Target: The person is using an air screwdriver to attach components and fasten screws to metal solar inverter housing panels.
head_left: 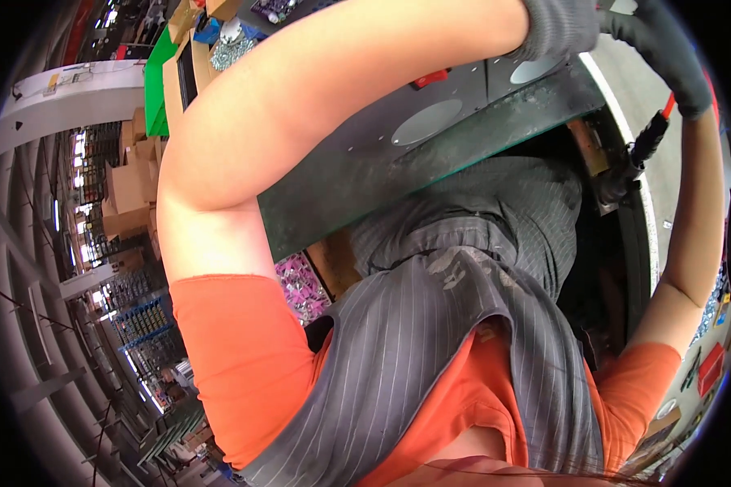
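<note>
My left arm bends across the top over a dark grey flat panel (463, 109) with pale round shapes and small holes. My left hand (556, 28) wears a grey knitted glove; its fingers are out of sight past the upper edge. My right hand (666, 61), in a dark glove, is close by at the upper right. One finger or thumb of it points toward the left hand, and the rest are hidden. Below the right wrist is a black tool or holder (646, 146) with a thin red line running up behind the wrist. A small red piece (430, 79) lies on the panel.
The dark worktop edge (333, 199) runs just in front of my apron. A box of pink-and-silver small packets (302, 286) is below it on the left. A green bin (156, 85) and cardboard boxes (130, 187) are at the left. A red box (711, 369) sits far right.
</note>
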Available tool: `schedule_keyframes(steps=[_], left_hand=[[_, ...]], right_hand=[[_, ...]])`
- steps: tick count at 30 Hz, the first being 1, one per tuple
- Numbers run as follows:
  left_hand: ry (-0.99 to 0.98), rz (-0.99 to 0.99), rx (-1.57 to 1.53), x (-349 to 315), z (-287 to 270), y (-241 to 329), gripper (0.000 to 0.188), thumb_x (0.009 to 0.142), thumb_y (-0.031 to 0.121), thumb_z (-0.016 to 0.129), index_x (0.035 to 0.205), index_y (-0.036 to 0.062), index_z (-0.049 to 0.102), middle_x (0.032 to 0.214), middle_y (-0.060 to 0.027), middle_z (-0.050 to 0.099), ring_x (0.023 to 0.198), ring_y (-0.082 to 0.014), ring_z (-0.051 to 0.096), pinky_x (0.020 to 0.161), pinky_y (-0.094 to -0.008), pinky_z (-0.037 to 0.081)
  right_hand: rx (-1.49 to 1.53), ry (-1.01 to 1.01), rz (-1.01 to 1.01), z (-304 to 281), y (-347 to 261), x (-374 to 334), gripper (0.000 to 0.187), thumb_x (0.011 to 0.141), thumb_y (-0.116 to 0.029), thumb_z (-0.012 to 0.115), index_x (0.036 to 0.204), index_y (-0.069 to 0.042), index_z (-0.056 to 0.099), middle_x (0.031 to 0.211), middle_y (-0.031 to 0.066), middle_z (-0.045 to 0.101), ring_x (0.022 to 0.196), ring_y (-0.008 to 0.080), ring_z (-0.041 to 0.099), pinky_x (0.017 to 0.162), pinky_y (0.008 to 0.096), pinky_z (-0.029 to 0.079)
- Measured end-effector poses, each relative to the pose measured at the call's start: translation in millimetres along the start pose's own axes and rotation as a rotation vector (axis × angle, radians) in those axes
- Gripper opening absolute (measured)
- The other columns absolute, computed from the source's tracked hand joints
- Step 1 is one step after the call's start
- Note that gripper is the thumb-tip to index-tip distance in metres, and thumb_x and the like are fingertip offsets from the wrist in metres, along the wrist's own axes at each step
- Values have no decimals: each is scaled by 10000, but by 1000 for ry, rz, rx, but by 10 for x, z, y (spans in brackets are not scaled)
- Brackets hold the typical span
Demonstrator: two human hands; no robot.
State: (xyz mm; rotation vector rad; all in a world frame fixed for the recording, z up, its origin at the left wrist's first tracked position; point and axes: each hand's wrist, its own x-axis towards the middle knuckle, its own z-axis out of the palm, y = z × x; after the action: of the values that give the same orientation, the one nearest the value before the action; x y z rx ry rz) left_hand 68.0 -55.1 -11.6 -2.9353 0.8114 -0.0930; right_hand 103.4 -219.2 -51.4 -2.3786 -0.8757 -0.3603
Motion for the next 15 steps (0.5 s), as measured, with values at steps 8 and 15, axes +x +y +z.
schedule_keyframes(steps=[8,15], left_hand=[[-114,24,-391,-256,-259,-281,384,886,361,492,989,30,657,873,-185,663,844,-333,641,737,-384,486],[14,-203,-742,-1572,236,-1408,309,847,236,568,1087,52,629,1021,-103,636,959,-194,597,856,-322,475]], right_hand=[[365,-179,275,78,18,-148,349,720,-194,790,983,-45,616,865,42,667,747,108,597,686,261,488],[547,425,377,504,-285,-891,283,809,-81,569,1079,-1,597,945,84,636,865,123,597,791,277,467]])
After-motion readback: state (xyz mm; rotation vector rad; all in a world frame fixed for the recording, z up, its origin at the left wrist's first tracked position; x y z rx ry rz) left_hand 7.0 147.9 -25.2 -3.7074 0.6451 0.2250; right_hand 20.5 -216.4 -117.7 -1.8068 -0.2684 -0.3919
